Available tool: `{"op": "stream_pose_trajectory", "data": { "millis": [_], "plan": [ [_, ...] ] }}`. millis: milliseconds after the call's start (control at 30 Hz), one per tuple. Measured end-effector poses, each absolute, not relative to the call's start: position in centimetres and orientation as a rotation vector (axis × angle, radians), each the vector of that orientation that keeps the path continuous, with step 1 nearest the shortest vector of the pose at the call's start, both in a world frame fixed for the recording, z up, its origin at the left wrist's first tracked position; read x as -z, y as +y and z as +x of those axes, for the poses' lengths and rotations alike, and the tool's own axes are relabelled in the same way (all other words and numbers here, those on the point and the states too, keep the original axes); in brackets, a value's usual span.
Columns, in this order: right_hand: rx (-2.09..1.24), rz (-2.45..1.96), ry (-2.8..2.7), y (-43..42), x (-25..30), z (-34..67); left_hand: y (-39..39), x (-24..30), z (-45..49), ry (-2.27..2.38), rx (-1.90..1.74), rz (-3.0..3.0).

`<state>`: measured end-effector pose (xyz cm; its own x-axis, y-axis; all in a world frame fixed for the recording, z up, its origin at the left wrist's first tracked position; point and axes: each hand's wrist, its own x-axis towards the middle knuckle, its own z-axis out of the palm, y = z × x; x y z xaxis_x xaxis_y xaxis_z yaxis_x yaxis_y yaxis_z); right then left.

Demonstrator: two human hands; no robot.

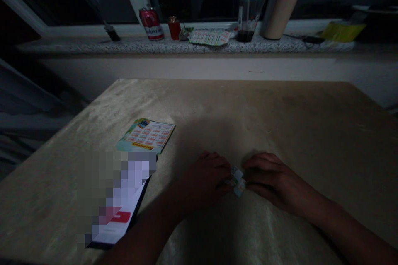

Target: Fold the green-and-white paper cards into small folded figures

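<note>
On a tan tabletop [280, 112], my left hand [207, 178] and my right hand [269, 178] meet at the near middle. Both are closed in a pinch on a small folded piece of printed paper [237, 181] held between them, just above the table. The light is dim and the fingertips are hard to make out. A printed paper sheet with a grid of small squares [146, 135] lies flat to the left of my hands. A dark-edged white sheet or device with a red mark [120, 215] lies near the front left, partly blurred out.
A stone windowsill [124, 44] runs along the back. It holds a red drink can [151, 23], a small red jar [174, 27], another printed sheet [209, 36], a lidded plastic cup with dark liquid [250, 14], a cardboard tube [284, 0] and yellow paper [342, 31].
</note>
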<state>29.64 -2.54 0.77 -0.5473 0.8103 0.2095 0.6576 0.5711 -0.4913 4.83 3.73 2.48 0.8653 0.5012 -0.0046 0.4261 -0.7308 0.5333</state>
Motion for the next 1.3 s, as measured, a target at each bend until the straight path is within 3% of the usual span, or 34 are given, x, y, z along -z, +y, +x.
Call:
{"op": "stream_pose_trajectory", "data": {
  "millis": [1300],
  "plan": [
    [-0.459, -1.255, -2.296, -2.8, 0.3, 29.5, 3.2, -2.2, 4.6, 0.803, -0.341, 2.522]
  ]
}}
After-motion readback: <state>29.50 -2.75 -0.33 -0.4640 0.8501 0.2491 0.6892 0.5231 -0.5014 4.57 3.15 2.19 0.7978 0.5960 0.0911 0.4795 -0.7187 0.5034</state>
